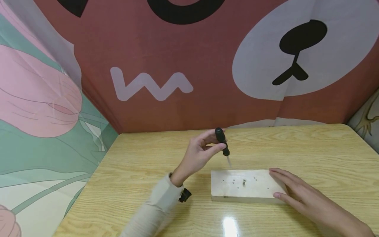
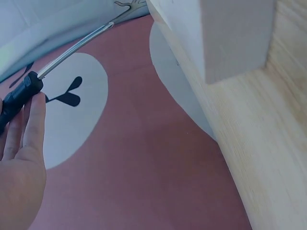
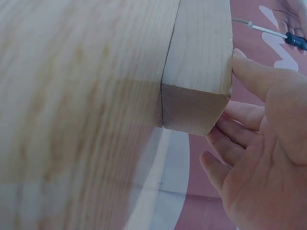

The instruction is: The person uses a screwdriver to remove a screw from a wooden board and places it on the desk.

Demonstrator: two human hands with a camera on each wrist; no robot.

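My left hand (image 1: 196, 154) holds a black-handled screwdriver (image 1: 220, 136) between thumb and fingers, its metal shaft slanting down toward the far side of a pale wooden block (image 1: 226, 191). The left wrist view shows the bare shaft (image 2: 76, 47) and its tip away from the block. A brass-coloured screw (image 1: 244, 182) stands up from the block's top among several small dark holes. In the right wrist view the screw's thread (image 3: 241, 20) overlaps the driver tip. My right hand (image 1: 299, 194) grips the block's right end, thumb at the near edge, fingers at the far edge.
The block lies flat on a wood-grain table (image 1: 142, 158). Behind the table's back edge hangs a red cloth (image 1: 165, 112) with a cartoon face, and a floral cloth (image 1: 44, 158) hangs at the left. A dark wrist strap (image 1: 185, 195) circles the left sleeve's end.
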